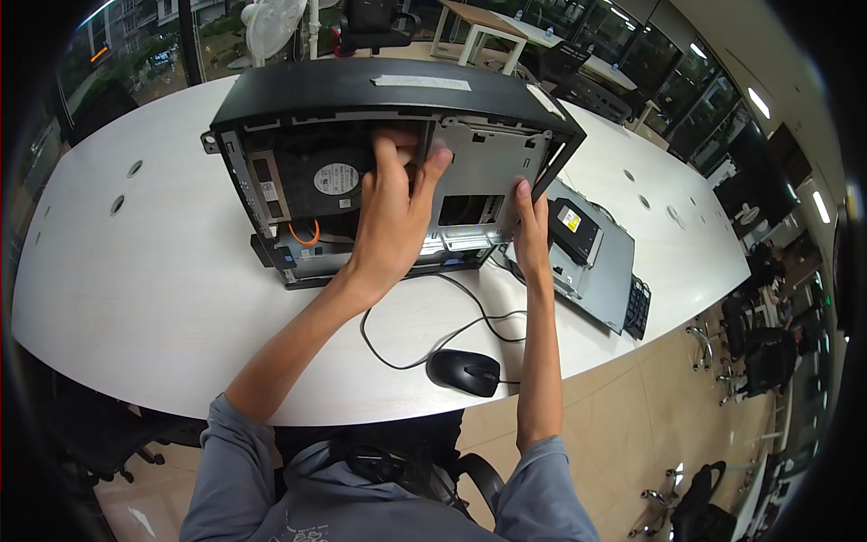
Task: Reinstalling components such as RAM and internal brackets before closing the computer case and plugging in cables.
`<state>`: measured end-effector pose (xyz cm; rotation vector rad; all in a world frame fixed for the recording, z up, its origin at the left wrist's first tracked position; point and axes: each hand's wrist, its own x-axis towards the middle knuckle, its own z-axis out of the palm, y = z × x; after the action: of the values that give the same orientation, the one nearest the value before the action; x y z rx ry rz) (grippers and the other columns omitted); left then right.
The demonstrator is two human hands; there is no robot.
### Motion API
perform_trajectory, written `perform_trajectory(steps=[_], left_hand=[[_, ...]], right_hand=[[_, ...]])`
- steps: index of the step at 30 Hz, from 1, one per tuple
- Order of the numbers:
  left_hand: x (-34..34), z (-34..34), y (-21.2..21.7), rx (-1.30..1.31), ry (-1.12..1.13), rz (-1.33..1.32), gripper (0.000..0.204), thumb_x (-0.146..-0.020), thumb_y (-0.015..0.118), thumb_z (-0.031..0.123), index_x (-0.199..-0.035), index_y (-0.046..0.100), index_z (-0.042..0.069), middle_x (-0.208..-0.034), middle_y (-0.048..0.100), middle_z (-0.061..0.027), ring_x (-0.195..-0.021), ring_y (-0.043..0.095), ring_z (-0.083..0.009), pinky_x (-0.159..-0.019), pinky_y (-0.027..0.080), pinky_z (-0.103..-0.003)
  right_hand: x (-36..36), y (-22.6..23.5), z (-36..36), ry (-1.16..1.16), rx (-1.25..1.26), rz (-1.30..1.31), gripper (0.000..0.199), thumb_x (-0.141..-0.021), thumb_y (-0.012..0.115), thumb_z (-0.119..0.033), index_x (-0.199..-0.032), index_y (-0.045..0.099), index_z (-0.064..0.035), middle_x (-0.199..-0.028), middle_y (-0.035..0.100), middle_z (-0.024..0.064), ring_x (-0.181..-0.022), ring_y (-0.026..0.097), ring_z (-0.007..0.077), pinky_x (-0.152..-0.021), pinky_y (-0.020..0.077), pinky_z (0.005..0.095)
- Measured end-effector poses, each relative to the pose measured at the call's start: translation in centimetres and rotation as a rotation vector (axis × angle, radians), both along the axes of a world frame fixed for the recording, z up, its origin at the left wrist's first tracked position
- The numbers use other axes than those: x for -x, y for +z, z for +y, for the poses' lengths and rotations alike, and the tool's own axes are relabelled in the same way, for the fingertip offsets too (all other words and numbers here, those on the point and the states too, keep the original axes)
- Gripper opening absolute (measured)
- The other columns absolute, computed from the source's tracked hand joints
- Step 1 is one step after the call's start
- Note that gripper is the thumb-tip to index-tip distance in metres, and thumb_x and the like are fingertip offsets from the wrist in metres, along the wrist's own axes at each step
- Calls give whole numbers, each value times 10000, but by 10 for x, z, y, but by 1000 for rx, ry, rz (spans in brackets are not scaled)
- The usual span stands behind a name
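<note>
An opened black desktop computer case (388, 95) stands on the white table in front of me, its inside toward me. Inside it are a black blower fan (339, 172) with a round label, an orange cable loop (305, 237) and a silver metal drive cage (483, 158). My left hand (395, 199) reaches into the case, its thumb on the cage's left edge and its curled fingers partly hidden in the dark gap beside the fan. At the right side my right hand (531, 221) grips the case's edge, thumb in front, with the other fingers mostly hidden.
Right of the case lies a grey side panel (601, 271) with a black optical drive (575, 230) on it and a black keyboard (638, 307) partly under it. A black mouse (463, 372) and its cable lie near the table's (135, 298) front edge. Office chairs stand around.
</note>
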<state>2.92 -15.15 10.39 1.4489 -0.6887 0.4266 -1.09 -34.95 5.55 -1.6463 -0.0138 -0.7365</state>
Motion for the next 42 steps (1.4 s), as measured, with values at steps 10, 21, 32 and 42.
perform_trajectory(steps=[10,21,32,42], left_hand=[[14,14,13,-502,232,-310,259,-960,600,120,-1041,434,-62,-797,655,-269,-726,684,-427,-575,562,-444],[9,22,13,-458,174,-222,273,-912,655,50,-1103,480,-34,-845,693,-232,-715,696,-393,-545,510,-386],[-3,17,3,-365,210,-251,186,-919,648,36,-1051,552,-53,-914,725,-194,-827,745,-256,-706,599,-308],[-3,17,10,-466,401,-430,139,-945,642,144,-949,584,18,-469,560,-112,-443,628,-280,-431,485,-355]], right_hand=[[-11,-14,0,-2,-154,-57,599,-977,554,-503,-1298,504,1,-1245,571,104,-1167,520,177,-1017,398,321],[-12,-16,1,-21,-146,-58,627,-971,553,-532,-1290,509,6,-1255,575,112,-1158,539,181,-999,429,322],[-3,-21,-10,143,-106,-38,430,-980,614,-370,-1256,533,-50,-1134,577,24,-1080,497,121,-989,348,302],[-2,-14,0,62,-99,-54,516,-924,681,-427,-1218,557,-22,-1125,579,60,-1081,495,151,-983,356,316]])
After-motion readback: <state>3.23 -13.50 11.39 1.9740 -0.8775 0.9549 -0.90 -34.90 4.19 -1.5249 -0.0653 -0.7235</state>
